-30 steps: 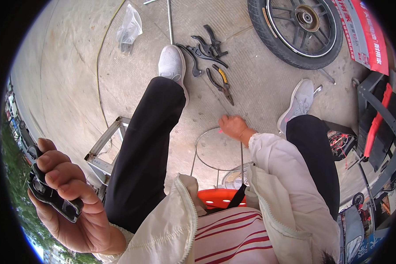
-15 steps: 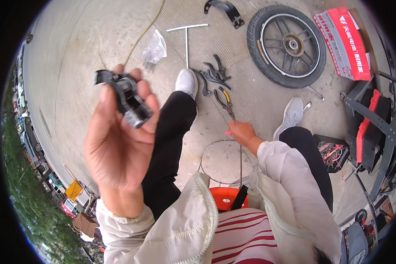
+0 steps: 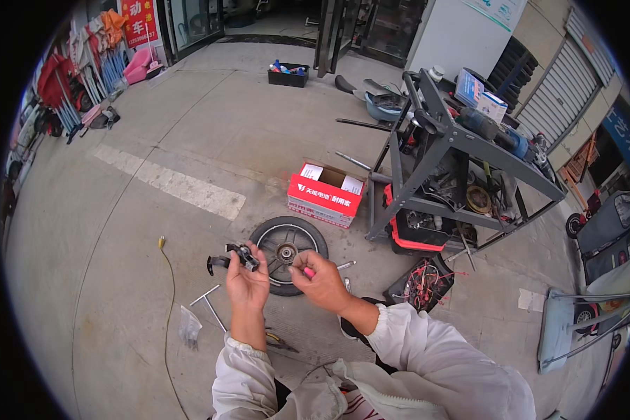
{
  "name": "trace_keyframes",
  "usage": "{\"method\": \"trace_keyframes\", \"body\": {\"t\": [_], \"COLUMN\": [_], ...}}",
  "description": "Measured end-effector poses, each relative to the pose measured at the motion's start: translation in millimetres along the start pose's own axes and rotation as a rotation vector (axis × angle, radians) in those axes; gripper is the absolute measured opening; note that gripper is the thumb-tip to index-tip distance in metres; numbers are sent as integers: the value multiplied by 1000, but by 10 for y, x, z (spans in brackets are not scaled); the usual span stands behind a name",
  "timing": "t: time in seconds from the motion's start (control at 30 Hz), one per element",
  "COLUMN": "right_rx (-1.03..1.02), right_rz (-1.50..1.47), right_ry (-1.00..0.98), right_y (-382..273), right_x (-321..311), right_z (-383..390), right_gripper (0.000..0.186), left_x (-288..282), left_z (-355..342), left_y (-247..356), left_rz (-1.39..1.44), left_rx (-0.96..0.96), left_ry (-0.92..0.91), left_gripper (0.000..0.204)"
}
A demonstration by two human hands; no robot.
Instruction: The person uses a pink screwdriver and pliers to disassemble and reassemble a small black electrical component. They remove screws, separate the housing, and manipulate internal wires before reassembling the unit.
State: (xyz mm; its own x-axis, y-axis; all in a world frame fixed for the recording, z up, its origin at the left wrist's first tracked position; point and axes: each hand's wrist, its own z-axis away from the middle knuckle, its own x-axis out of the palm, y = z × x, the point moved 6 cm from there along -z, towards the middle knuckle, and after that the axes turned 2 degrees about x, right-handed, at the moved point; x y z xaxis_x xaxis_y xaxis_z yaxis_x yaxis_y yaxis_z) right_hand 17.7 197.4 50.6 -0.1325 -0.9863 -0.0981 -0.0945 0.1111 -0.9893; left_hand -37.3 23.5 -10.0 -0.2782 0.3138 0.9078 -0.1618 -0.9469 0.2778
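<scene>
My left hand [image 3: 247, 285], palm up, holds a small black hollow part [image 3: 243, 256] resembling a bracket or housing; its exact kind cannot be made out. To its right, my right hand [image 3: 322, 283] is closed with thumb and finger pinched, a small bright pink piece [image 3: 309, 272] showing between them. Both hands are raised in front of me, over the spoked wheel with its black tyre [image 3: 322, 241] lying on the ground. A curved black bracket [image 3: 215, 264] appears just left of my left hand. Yellow-handled pliers [image 3: 281, 342] lie partly hidden past my left forearm.
A red and white carton [image 3: 324, 203] stands beyond the wheel. At right is a grey metal tool cart [image 3: 441, 150], with a black tray of wires [image 3: 423, 283] nearer me. A T-handle wrench [image 3: 208, 299], a clear plastic bag [image 3: 189, 327] and a yellow cord [image 3: 172, 308] lie at left.
My view has lifted toward the shop entrance and cart. My right hand has come up from beside the pliers to near my left hand, which still holds the black part.
</scene>
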Motion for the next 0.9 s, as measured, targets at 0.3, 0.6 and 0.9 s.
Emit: {"method": "trace_keyframes", "body": {"t": [0.3, 0.6, 0.9], "right_rx": [-78, -66, -180], "right_rz": [221, -96, 179], "right_ry": [117, 89, -75], "right_y": [66, -11, -87], "right_x": [-32, 225, 454], "right_z": [-118, -532, -689], "right_gripper": [13, 17, 29], "left_x": [396, 280, 231], "left_z": [-68, -217, -182], "left_y": [-760, -429, -313], "left_rz": [161, 285, 101], "left_rx": [-258, -291, -280], "left_ry": [-292, -263, -228], "left_gripper": [38, 39, 54]}}
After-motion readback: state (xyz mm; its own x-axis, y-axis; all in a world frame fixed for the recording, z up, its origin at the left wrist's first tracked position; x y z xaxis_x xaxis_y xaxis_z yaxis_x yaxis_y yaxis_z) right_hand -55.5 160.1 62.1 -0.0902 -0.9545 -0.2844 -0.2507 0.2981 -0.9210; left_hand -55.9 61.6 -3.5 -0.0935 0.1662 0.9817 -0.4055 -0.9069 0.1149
